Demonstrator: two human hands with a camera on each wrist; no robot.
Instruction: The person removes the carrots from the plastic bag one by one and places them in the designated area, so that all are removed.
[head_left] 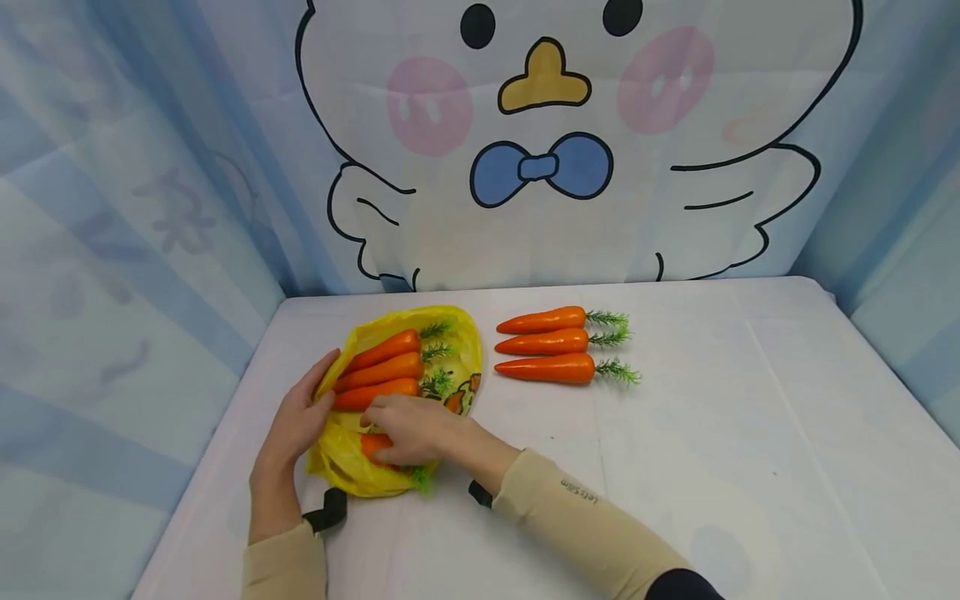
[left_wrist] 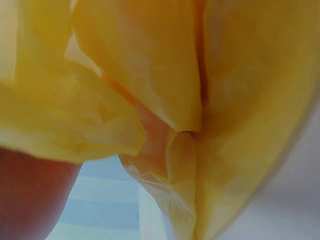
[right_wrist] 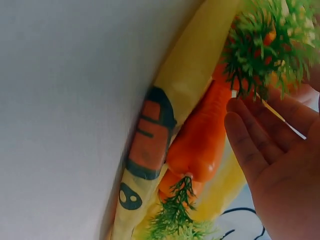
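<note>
A yellow bag (head_left: 348, 471) with a printed pattern lies open on the table. Inside it, three orange toy carrots (head_left: 382, 371) with green tops lie side by side. My left hand (head_left: 296, 421) holds the bag's left rim; yellow plastic (left_wrist: 250, 90) fills most of the left wrist view. Reaching into the near part of the bag, my right hand (head_left: 416, 429) has another carrot (head_left: 372, 445) between thumb and fingers. That carrot's leafy top (right_wrist: 267, 55) shows above the fingers in the right wrist view, while its body is mostly hidden.
Three more carrots (head_left: 551, 342) lie in a row right of the bag, tops pointing right. A white cloth covers the table (head_left: 712, 433). Curtains with a cartoon figure (head_left: 540, 233) stand along the back and sides. Black wrist mounts (head_left: 330, 510) sit near both forearms.
</note>
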